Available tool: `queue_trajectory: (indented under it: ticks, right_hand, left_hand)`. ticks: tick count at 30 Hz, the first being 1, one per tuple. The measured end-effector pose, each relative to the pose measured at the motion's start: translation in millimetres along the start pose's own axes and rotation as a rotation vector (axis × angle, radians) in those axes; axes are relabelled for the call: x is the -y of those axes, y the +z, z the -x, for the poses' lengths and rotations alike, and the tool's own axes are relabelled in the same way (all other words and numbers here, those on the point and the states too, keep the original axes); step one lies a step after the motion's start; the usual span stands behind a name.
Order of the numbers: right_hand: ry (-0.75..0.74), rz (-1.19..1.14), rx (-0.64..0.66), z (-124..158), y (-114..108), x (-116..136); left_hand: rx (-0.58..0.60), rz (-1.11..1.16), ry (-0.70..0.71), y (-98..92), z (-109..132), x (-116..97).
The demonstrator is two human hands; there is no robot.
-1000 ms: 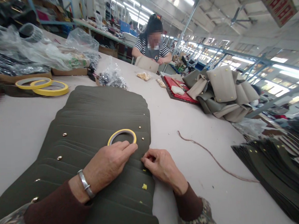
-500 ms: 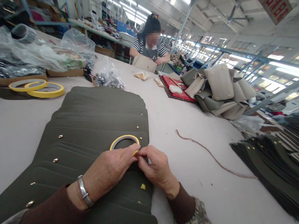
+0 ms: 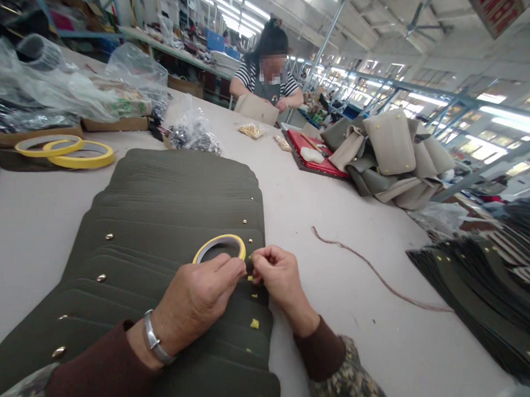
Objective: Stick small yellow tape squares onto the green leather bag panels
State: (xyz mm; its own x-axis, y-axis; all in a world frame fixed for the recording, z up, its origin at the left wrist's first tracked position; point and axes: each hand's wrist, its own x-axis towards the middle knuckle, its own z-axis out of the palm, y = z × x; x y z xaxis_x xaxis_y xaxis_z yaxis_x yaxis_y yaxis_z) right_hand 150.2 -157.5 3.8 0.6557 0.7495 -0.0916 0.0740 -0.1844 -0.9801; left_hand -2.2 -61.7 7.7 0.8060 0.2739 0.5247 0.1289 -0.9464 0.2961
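A roll of yellow tape (image 3: 238,243) is gripped in my left hand (image 3: 203,292), its ring standing out past the fingers. Just to its right, my right hand (image 3: 279,278) pinches a small piece of yellow tape (image 3: 250,257) between thumb and fingertips. Both hands are over the right edge of overlapping dark green leather panels (image 3: 172,222), fanned out on the table. Gold metal studs (image 3: 101,278) show on several panels. Small yellow tape bits (image 3: 254,324) are stuck along the right edge nearer me.
Two more yellow tape rolls (image 3: 83,156) lie at the left, by plastic bags (image 3: 61,91). A brown cord (image 3: 377,272) crosses the table (image 3: 327,338) at right. Stacked dark strips (image 3: 478,305) and beige bag pieces (image 3: 390,143) lie farther right. Opposite, a person (image 3: 266,72) handles a beige piece.
My hands have moved apart slightly. The right hand has drawn away from the roll with a bit of tape, and more yellow bits show on the panel edges.
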Motion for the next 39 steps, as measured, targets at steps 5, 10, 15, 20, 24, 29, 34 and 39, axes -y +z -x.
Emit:
queue_trajectory:
  ticks: [5,10,15,20,24,29,34,39]
  right_hand:
    - [0.115,-0.085,0.028,-14,-15,-5]
    - [0.126,-0.077,0.087,-13,-19,-10]
    - [0.062,0.067,0.149,-7,-18,-9]
    - [-0.107,0.372,0.133,1,-14,-3]
    - [-0.259,0.555,0.111,1,-9,-4]
    - [-0.31,0.647,0.123,0,-10,-5]
    - [-0.204,0.521,0.104,6,-20,-7]
    - [-0.383,0.662,0.069,10,-16,-12]
  left_hand:
    - [0.199,-0.244,-0.058,-3.7,-5,5]
    - [0.409,-0.225,-0.091,-11.8,-9,4]
    - [0.47,-0.169,-0.069,-11.5,-6,2]
    - [0.442,-0.158,-0.067,-6.2,-5,6]
    - [0.425,-0.15,-0.07,-4.6,-4,7]
    - [0.442,-0.16,-0.075,-7.6,-3,6]
    - [0.469,-0.165,-0.083,-9.7,-7,4]
    - [0.437,-0.166,-0.084,-6.3,-6,5]
